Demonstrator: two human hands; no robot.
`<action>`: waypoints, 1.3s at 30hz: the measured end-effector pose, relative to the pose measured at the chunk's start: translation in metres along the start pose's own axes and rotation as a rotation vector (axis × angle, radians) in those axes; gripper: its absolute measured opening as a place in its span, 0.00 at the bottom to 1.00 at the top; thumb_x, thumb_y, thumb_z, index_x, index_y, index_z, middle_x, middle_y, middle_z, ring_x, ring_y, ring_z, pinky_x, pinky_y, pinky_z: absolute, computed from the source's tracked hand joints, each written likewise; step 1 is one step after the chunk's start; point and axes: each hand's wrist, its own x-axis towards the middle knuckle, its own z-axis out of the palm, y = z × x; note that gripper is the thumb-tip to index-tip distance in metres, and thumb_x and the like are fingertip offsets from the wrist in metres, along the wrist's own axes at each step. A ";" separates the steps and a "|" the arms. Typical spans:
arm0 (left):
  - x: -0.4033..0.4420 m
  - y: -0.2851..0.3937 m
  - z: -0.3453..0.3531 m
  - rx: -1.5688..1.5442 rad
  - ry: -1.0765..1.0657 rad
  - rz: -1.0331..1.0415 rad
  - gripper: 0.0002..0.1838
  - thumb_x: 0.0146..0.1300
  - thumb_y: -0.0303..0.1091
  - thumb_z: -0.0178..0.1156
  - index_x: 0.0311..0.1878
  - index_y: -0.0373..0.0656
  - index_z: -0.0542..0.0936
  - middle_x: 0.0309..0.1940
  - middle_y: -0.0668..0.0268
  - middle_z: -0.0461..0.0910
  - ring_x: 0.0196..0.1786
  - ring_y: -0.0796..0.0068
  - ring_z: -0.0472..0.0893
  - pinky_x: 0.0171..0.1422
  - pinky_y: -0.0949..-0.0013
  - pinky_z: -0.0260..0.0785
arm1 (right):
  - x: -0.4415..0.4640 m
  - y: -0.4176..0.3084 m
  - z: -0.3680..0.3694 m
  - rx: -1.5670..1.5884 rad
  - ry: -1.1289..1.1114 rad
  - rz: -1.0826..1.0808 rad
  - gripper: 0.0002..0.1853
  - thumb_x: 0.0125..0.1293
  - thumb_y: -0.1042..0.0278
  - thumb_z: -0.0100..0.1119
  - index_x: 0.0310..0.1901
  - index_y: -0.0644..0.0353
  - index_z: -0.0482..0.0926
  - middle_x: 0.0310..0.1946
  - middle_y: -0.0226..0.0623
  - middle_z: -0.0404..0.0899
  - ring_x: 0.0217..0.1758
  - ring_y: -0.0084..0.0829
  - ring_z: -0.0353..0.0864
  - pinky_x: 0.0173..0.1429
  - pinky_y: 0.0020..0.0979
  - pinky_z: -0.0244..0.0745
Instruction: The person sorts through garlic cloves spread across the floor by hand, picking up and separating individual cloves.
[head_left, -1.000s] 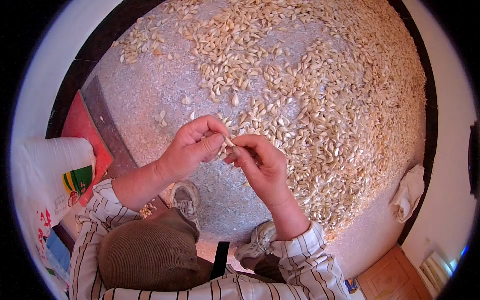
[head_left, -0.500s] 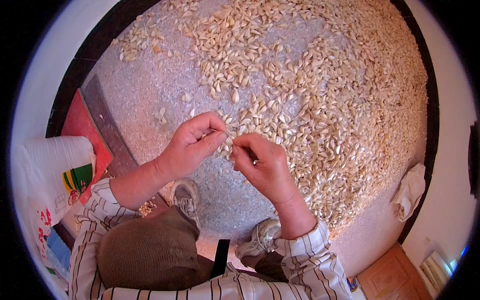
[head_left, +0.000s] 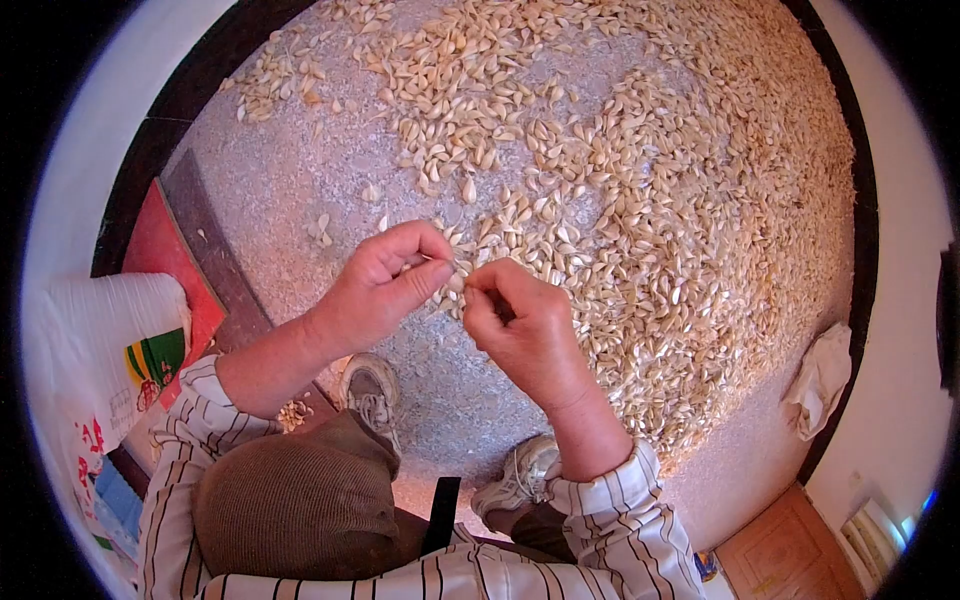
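Observation:
Many pale garlic cloves [head_left: 680,250] lie spread over the speckled floor [head_left: 270,210]. My left hand [head_left: 385,280] is closed in a pinch, thumb against forefinger, above the near edge of the cloves. Close to its right, my right hand [head_left: 525,325] pinches too, its fingers curled inward. A small pale piece, apparently a garlic clove, shows between the fingertips of the two hands; which hand grips it is hard to make out.
White shoes [head_left: 370,395] stand below the hands. At the left are a white plastic sack [head_left: 110,340] and a red board [head_left: 170,250]. A crumpled cloth [head_left: 820,380] lies at the right, near a brown wooden panel [head_left: 785,550]. Dark skirting [head_left: 145,170] borders the floor.
My right hand has turned and its fingers have curled further in. My left hand has shifted slightly up and left. The clove seen between the fingertips earlier now shows less clearly.

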 end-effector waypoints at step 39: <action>-0.004 0.000 0.002 -0.570 -0.062 -0.182 0.06 0.62 0.34 0.51 0.36 0.43 0.68 0.16 0.78 0.60 0.16 0.90 0.57 0.18 0.83 0.48 | 0.005 -0.003 -0.004 0.699 -0.149 0.324 0.02 0.60 0.73 0.50 0.32 0.61 0.70 0.20 0.28 0.72 0.20 0.14 0.69 0.20 0.16 0.63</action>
